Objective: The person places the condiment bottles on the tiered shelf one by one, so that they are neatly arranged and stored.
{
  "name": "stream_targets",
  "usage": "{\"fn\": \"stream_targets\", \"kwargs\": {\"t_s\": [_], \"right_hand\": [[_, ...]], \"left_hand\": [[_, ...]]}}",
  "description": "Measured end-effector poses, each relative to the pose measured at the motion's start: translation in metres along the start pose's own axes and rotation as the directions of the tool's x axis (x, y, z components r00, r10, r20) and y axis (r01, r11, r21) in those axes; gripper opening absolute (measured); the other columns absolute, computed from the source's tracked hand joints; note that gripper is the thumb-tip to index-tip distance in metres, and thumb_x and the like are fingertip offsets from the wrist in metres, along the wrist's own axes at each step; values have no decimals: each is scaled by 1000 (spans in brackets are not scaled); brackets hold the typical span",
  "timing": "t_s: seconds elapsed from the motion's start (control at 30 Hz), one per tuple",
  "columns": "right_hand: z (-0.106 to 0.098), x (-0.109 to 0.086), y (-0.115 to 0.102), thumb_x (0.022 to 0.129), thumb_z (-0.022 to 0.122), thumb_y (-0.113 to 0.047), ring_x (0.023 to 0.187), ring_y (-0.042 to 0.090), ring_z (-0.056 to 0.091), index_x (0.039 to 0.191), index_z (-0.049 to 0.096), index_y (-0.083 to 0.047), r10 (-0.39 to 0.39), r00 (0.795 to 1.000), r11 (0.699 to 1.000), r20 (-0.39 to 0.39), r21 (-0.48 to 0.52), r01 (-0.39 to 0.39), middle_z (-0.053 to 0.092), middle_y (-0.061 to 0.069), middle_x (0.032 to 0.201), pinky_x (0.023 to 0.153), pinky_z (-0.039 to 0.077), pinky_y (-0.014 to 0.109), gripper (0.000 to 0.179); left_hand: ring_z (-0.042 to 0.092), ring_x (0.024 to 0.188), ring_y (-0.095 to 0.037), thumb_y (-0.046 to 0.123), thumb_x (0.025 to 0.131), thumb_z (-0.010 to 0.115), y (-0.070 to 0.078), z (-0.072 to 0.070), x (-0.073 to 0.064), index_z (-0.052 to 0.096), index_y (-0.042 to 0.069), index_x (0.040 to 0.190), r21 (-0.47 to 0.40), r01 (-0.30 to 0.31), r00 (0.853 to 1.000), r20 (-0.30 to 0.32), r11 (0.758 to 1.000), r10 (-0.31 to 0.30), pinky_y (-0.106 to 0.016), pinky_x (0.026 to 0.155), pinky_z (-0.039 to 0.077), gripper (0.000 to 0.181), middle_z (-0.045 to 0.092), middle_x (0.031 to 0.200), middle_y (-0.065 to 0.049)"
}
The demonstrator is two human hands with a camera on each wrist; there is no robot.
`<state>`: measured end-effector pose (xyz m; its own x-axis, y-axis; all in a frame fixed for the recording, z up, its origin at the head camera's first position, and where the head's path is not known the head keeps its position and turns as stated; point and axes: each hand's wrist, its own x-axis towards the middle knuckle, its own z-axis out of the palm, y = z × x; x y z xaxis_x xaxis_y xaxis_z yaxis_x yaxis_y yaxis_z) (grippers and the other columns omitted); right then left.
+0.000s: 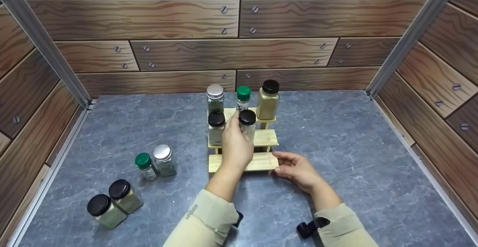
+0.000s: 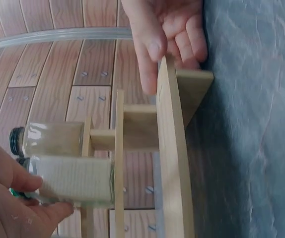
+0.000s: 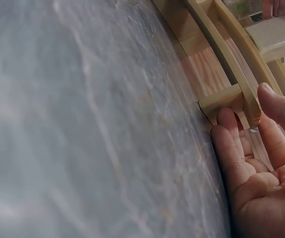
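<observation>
A small three-step wooden rack (image 1: 267, 161) stands in the middle of the table. My left hand (image 1: 238, 146) grips a square glass spice jar (image 1: 249, 130) with a black lid, at the middle step. In the left wrist view, thumb and fingers lie on either side of this jar (image 2: 78, 179), its base right at the step. Another black-lidded jar (image 1: 216, 131) stands left of it on that step. My right hand (image 1: 300, 170) holds the right end of the lowest step; in the right wrist view its fingertips (image 3: 227, 121) touch the support under the board.
The top step carries a silver-lidded jar (image 1: 215, 99), a green-capped jar (image 1: 243, 94) and a tall black-lidded jar (image 1: 268, 103). On the table to the left stand a green-capped jar (image 1: 147, 167), a silver-lidded jar (image 1: 165, 161) and two black-lidded jars (image 1: 127, 198). Wood-patterned walls surround the table.
</observation>
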<state>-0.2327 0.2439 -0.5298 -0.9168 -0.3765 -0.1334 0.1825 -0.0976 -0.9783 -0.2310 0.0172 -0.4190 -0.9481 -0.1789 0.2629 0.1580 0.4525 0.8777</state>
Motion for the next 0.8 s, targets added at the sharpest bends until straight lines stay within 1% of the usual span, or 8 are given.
{"fn": "stream_targets", "kwargs": {"t_s": [0.07, 0.17, 0.27, 0.37, 0.47, 0.57, 0.63, 0.8], "right_hand": [[1, 0, 1, 91, 71, 12, 99, 18, 74, 148, 41, 20, 1, 1000, 1000, 4, 5, -1, 74, 11, 119, 86, 62, 30, 65], [2, 1, 2, 91, 71, 11, 99, 19, 74, 148, 41, 19, 4, 1000, 1000, 10, -2, -4, 74, 11, 119, 86, 62, 29, 65], [0, 0, -1, 92, 71, 10, 98, 17, 73, 148, 42, 19, 3, 1000, 1000, 4, -7, -3, 73, 10, 118, 85, 62, 28, 64], [-2, 0, -3, 92, 71, 11, 98, 17, 73, 147, 43, 18, 6, 1000, 1000, -4, 5, -6, 73, 10, 117, 86, 62, 28, 63], [0, 1, -3, 91, 71, 12, 98, 17, 73, 148, 43, 18, 11, 1000, 1000, -4, 8, -11, 72, 10, 118, 85, 62, 28, 64], [0, 0, -3, 91, 72, 12, 98, 16, 72, 149, 41, 19, 12, 1000, 1000, -2, -6, -12, 71, 9, 119, 85, 62, 27, 66], [0, 0, -4, 91, 72, 11, 99, 15, 72, 149, 40, 19, 13, 1000, 1000, -1, -8, -13, 71, 9, 119, 85, 62, 27, 67], [0, 1, -3, 92, 72, 11, 100, 15, 72, 149, 40, 18, 3, 1000, 1000, -1, -14, -3, 71, 9, 120, 85, 62, 27, 66]], "left_hand": [[44, 147, -39, -12, 96, 60, 4, -1, -10, 36, -5, 160, -19, 28, 1000, 5, 999, -28, -46, 124, 33, 69, 42, 162, -23], [37, 152, -38, -6, 98, 64, 15, -11, -33, 27, -3, 164, -52, 21, 999, 33, 998, -19, -47, 126, 29, 76, 32, 169, -20], [38, 152, -36, 2, 97, 71, 26, -32, -55, 35, 2, 163, -91, -22, 999, 37, 996, 25, -47, 125, 29, 74, 37, 167, -15], [50, 144, -33, 0, 92, 77, 19, -60, -63, 56, 1, 148, -118, -137, 989, -73, 983, 129, -46, 122, 37, 60, 55, 154, -14], [58, 136, -32, -6, 85, 80, -6, -90, -60, 66, 0, 135, -79, -166, 965, -216, 983, 146, -43, 116, 45, 52, 65, 142, -15], [57, 137, -33, -9, 82, 81, -35, -115, -52, 66, 0, 135, -6, -65, 945, -321, 998, 59, -43, 116, 45, 56, 63, 144, -16], [54, 140, -35, -8, 84, 81, -51, -128, -49, 65, -1, 138, 29, 37, 938, -345, 999, -24, -46, 119, 42, 57, 60, 149, -16], [43, 147, -42, -1, 89, 81, -75, -143, -45, 58, -5, 144, 94, 191, 948, -276, 977, -159, -58, 122, 32, 60, 48, 160, -19]]}}
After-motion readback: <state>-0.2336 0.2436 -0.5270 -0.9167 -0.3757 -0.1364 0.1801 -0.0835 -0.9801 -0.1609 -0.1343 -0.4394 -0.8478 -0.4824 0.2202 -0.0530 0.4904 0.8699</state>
